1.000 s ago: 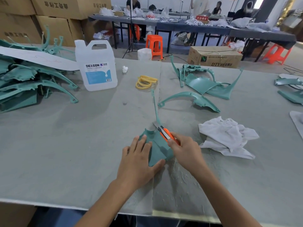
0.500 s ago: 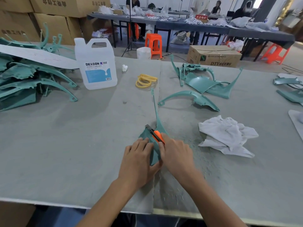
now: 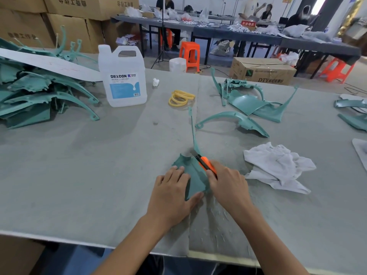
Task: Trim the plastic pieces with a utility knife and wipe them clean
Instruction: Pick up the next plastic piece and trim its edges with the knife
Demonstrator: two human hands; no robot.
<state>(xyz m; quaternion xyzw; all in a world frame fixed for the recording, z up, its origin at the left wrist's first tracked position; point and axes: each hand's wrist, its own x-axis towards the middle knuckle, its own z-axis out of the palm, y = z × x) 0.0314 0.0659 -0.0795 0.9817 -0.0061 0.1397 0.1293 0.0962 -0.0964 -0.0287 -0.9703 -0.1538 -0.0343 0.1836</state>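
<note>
head view: right fingers (image 3: 212,173) grasp knife (image 3: 205,163), left fingers (image 3: 174,174) flat on teal piece (image 3: 195,176), white rag (image 3: 278,165) near right.

L hand (image 3: 170,195) flat, palm down, fingers straight — R hand (image 3: 228,185) fisted, fingers curled tight; forearms angle inward.

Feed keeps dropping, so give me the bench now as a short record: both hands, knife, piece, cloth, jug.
left hand: flat on the teal piece, pressing it to the table
right hand: grips the orange knife
knife: blade end at the piece's far edge, by its thin stem
cloth: white, crumpled, right of the hands, no hand on it
jug: upright, far left
other pieces: piled far left; a few beyond the knife
</note>
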